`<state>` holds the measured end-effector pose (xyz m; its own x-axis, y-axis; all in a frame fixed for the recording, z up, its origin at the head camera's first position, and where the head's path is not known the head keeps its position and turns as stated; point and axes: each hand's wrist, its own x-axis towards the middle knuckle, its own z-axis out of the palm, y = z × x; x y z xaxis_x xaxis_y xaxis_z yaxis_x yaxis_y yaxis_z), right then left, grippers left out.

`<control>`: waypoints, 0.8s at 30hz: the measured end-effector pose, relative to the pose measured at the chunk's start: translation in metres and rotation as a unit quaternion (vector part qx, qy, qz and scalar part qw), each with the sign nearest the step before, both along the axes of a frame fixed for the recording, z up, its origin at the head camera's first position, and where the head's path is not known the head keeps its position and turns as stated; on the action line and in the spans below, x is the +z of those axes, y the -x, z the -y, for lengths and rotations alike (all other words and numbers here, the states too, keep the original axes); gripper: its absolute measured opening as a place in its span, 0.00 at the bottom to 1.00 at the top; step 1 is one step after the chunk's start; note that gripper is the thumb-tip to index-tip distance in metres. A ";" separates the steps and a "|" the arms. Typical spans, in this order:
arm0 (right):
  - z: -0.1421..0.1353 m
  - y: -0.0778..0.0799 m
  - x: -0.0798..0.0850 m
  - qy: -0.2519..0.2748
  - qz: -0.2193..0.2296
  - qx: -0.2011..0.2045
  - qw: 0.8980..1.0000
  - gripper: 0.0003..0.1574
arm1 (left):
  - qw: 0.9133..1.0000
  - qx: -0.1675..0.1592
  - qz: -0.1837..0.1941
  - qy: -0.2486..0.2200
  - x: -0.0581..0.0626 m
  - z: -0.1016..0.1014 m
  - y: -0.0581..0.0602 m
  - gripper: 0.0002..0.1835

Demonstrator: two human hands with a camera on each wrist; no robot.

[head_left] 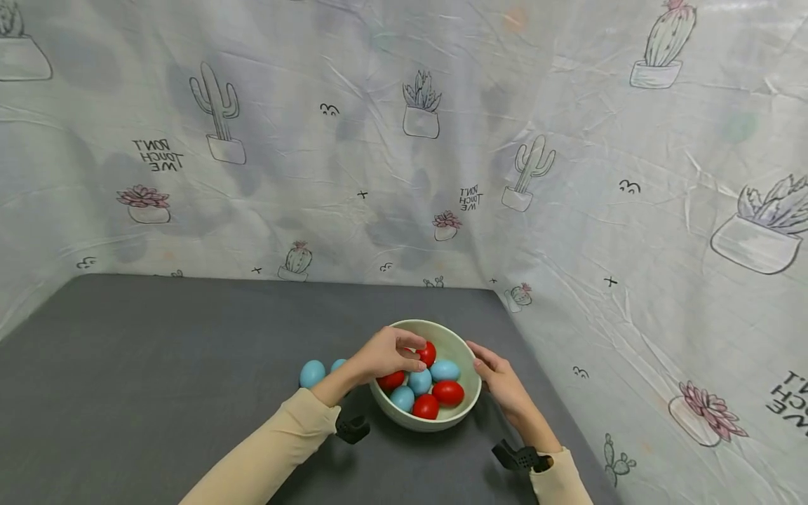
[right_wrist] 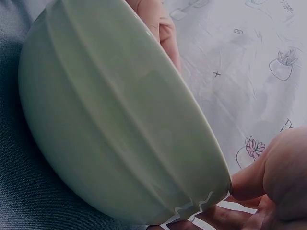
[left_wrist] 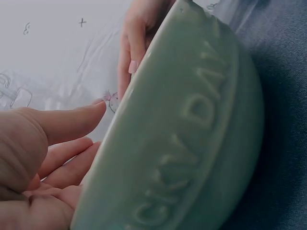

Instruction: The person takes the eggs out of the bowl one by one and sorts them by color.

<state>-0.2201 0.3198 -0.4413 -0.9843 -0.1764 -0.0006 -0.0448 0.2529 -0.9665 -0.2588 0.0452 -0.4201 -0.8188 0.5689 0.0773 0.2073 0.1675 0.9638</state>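
Pale green, the bowl [head_left: 424, 425] stands toward the right of the grey tabletop [head_left: 158, 351] in the head view, holding red eggs [head_left: 426, 407] and blue eggs [head_left: 419, 382]. The left hand [head_left: 381, 355] is above it, thumb and fingers apart; two loose blue eggs [head_left: 312, 374] lie left, where a brush of the left forearm [head_left: 271, 449] could roll them.

The left wrist view shows that thumb spread too, beside raised lettering [left_wrist: 184, 148].

In the right wrist view, the right hand [right_wrist: 268, 191] rests loosely against the bowl; too light a touch might let it slide.

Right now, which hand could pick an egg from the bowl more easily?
Probably the left hand: it reaches over the bowl, close to a red egg. The right hand is at the bowl's outer side.
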 end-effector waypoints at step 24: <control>0.005 -0.001 -0.001 0.001 0.007 -0.023 1.000 0.26 | 0.991 -0.112 0.050 0.049 -0.003 -0.016 0.009 0.30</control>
